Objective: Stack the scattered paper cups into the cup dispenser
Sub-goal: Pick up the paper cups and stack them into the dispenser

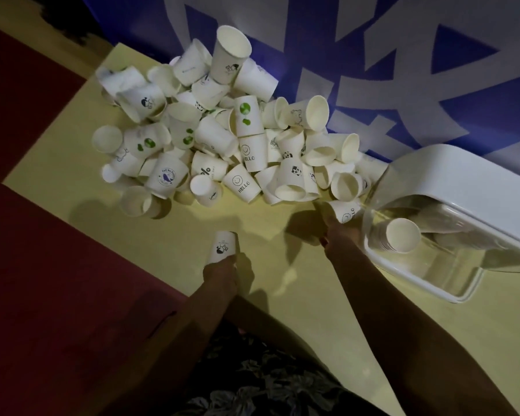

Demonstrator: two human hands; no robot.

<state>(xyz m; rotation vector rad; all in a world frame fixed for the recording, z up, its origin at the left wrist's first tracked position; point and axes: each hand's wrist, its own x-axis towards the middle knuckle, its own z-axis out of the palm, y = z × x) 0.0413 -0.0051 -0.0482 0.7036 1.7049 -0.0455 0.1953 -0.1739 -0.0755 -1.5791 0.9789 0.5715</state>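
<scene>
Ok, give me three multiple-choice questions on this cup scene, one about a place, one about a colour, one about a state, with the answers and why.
1. Where is the cup dispenser?
A. Right of the cup pile
B. Left of the pile
C. On the floor

2. What colour is the table?
A. Black
B. Pale yellow
C. Green

3. What is the left hand doing?
A. Lying flat, holding nothing
B. Pressing the dispenser
C. Holding a printed cup

Answers: 1 A, it lies on the table's right side; 2 B, bare surface shows yellow; 3 C, fingers wrap the cup's lower end.
</scene>
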